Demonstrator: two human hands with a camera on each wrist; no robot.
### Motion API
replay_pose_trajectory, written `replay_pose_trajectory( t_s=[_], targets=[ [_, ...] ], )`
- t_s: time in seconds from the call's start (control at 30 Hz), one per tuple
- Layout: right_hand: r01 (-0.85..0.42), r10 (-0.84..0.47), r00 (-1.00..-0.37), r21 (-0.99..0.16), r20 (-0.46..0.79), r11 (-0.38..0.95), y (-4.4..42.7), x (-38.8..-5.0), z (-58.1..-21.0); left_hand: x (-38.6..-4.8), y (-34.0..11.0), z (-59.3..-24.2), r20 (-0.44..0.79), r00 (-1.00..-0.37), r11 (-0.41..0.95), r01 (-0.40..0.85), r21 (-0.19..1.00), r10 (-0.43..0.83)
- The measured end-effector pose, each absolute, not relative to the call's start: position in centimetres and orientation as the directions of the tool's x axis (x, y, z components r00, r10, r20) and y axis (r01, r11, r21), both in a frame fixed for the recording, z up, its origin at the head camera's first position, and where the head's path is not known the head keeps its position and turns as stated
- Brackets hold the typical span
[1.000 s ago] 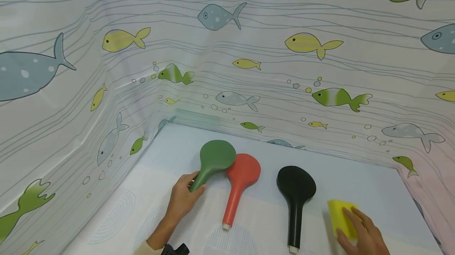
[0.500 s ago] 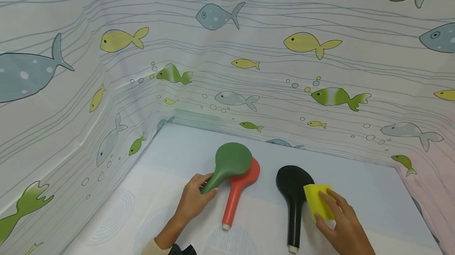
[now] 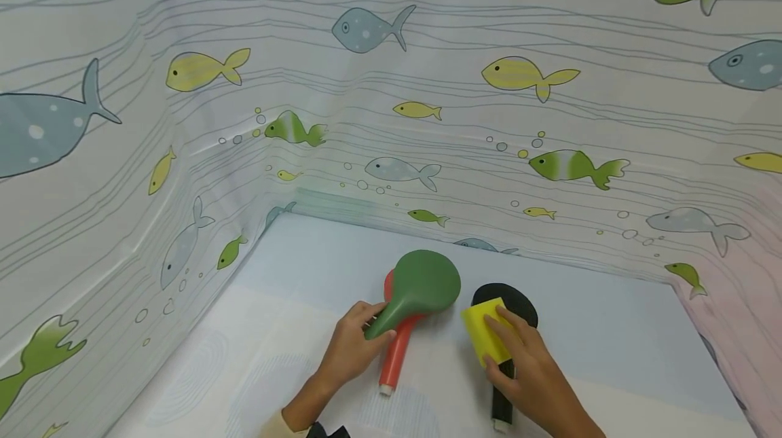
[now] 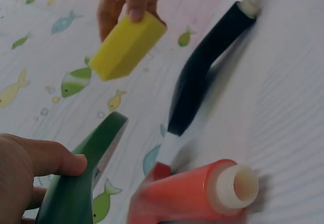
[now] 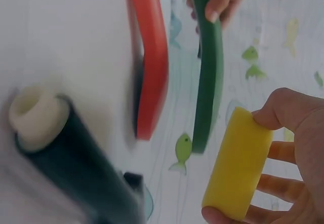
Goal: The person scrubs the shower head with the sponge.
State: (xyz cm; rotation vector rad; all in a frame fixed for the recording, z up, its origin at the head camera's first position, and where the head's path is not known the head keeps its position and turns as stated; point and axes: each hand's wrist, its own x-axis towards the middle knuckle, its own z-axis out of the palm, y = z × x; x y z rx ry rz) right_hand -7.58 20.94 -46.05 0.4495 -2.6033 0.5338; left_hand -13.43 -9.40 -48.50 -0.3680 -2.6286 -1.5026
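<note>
Left hand grips one green showerhead, right hand one yellow sponge; below, one red showerhead, one black showerhead.

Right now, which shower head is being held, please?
The green shower head, gripped in the left hand; the red one and black one lie unheld.

- Raised at left: smooth green handheld shower head, tilted, round end toward the far right, handle gripped.
- Raised at right: bright yellow rectangular sponge, tilted, held between fingertips.
</note>
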Motion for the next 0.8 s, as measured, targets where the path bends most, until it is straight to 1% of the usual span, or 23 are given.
replay_pose_trajectory(
  t_s=[0.1, 0.3, 0.53, 0.67, 0.8],
  targets=[
    [-0.449, -0.273, -0.820, -0.270, 0.503, 0.852, 20.1, -8.1, -45.9, -13.3, -8.8, -48.3, 0.199, -0.960, 0.475, 0.272, 0.837, 0.198],
    [-0.506, -0.313, -0.787, -0.268, 0.531, 0.820, 18.4, -8.7, -45.5, -13.0, -7.8, -48.1, 0.214, -0.946, 0.492, 0.311, 0.813, 0.243],
    [-0.591, -0.380, -0.711, -0.210, 0.592, 0.779, 16.7, -8.8, -45.0, -12.8, -7.1, -47.9, 0.226, -0.931, 0.488, 0.345, 0.802, 0.287],
    [-0.627, -0.429, -0.684, -0.175, 0.590, 0.759, 15.9, -8.5, -44.8, -12.7, -6.8, -47.6, 0.221, -0.927, 0.476, 0.348, 0.808, 0.302],
    [-0.636, -0.462, -0.677, -0.139, 0.574, 0.759, 15.6, -8.3, -45.0, -12.6, -6.7, -47.5, 0.239, -0.917, 0.463, 0.370, 0.805, 0.318]
  ],
)
